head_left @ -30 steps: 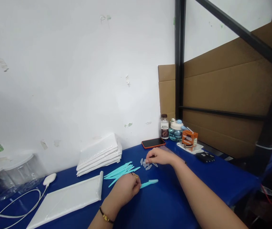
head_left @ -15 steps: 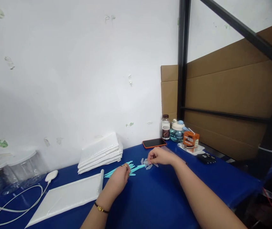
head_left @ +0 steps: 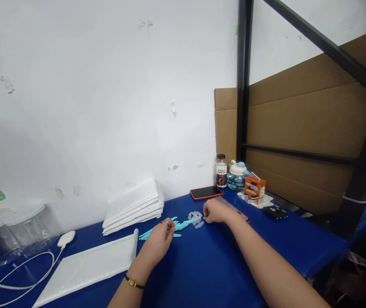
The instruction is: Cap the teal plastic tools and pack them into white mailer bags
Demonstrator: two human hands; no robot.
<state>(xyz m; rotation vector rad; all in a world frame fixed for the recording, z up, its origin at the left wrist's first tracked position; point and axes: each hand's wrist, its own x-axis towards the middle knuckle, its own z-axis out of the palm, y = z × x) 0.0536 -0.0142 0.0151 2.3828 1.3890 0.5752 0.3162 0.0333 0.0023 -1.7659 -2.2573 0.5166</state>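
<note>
Several slim turquoise plastic sticks (head_left: 180, 225) lie in a loose pile on the blue table. My left hand (head_left: 160, 236) is over their near side, thumb and fingers pressed together; whatever is in the pinch is hidden. Right of the sticks is a small heap of flat translucent pieces (head_left: 195, 219), like little plastic covers. My right hand (head_left: 215, 211) is just right of that heap, its fingers curled into a pinch. A tiny pale bit shows at its fingertips, too small to name.
A stack of white packets (head_left: 134, 205) and a single white packet (head_left: 89, 265) lie left. Behind are an orange-edged phone (head_left: 206, 193), a dark-capped bottle (head_left: 221, 171), a water bottle (head_left: 236, 177) and an orange drink carton (head_left: 255, 189). Clear tubs (head_left: 25, 231) and a white cable (head_left: 49, 259) are far left.
My right hand has drawn slightly right, off the translucent pieces, so more of that heap shows. My left hand stays over the turquoise sticks. The view has shifted slightly.
</note>
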